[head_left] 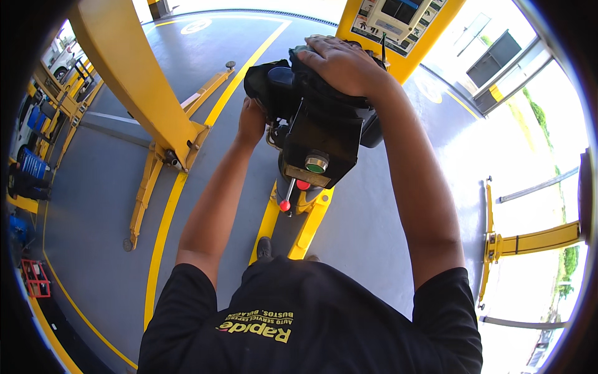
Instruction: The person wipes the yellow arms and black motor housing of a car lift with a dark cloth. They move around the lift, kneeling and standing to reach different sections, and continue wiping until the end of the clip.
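A black control box [324,140] with a round green push button [316,163] stands upright in front of me. Below it, a metal lever ends in a red ball knob [284,206]. My right hand [342,65] lies over the top of the unit, fingers stretched flat across a dark, cloth-like bundle [304,57]. My left hand [252,119] is closed at the unit's left side, against a black, soft-looking piece [263,81]. Its fingertips are hidden, and what they grip cannot be made out.
The unit stands above yellow base legs [314,221], one of my shoes [265,248] beside them. A yellow lift post [134,75] with low arms rises at left. Behind the unit is a yellow column [408,53] with a screen panel. A red crate [36,278] lies far left.
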`<control>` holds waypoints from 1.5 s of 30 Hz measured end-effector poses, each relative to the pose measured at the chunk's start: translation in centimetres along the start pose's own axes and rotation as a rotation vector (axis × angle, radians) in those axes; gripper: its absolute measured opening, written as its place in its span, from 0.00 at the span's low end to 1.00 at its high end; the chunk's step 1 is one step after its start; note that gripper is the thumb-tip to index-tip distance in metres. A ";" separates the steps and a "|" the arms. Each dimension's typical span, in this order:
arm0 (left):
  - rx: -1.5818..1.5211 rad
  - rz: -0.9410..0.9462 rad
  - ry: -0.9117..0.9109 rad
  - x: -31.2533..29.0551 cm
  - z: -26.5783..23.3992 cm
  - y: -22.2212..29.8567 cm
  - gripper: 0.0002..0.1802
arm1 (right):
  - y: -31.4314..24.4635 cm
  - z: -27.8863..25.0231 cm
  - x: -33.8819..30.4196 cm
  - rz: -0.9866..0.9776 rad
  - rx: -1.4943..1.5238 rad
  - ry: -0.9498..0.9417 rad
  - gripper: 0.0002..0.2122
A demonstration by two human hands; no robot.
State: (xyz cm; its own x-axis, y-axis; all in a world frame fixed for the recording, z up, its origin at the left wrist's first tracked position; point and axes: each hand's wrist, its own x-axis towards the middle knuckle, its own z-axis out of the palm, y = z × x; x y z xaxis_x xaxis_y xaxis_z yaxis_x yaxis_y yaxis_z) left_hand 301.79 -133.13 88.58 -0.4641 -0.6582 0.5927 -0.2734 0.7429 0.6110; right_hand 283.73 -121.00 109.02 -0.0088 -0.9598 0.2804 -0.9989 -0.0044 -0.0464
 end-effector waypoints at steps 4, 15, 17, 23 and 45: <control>-0.088 -0.147 0.035 -1.0 1.2 -2.6 0.16 | -3.2 0.1 -1.4 0.027 -0.175 0.021 0.33; -1.143 -0.437 0.034 0.6 -3.4 3.0 0.22 | -6.3 -3.2 -15.0 -0.132 0.122 0.104 0.18; -1.165 -0.362 0.006 1.2 -4.8 4.5 0.24 | -6.9 -3.5 -16.8 -0.050 0.125 0.141 0.19; -0.761 -0.273 -0.080 2.7 -5.0 7.1 0.29 | -10.1 -2.1 -14.7 -0.024 0.177 0.169 0.19; -1.038 -0.365 0.042 1.7 -9.7 7.7 0.27 | -5.8 5.1 -20.5 0.742 1.306 0.961 0.21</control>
State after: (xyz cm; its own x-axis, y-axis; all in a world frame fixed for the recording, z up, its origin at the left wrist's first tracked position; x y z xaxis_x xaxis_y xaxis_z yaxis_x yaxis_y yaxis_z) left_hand 307.08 -129.71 99.35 -0.4654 -0.8354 0.2924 0.4625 0.0522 0.8851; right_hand 289.89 -102.71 98.68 -0.8948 -0.3807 0.2332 -0.0959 -0.3463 -0.9332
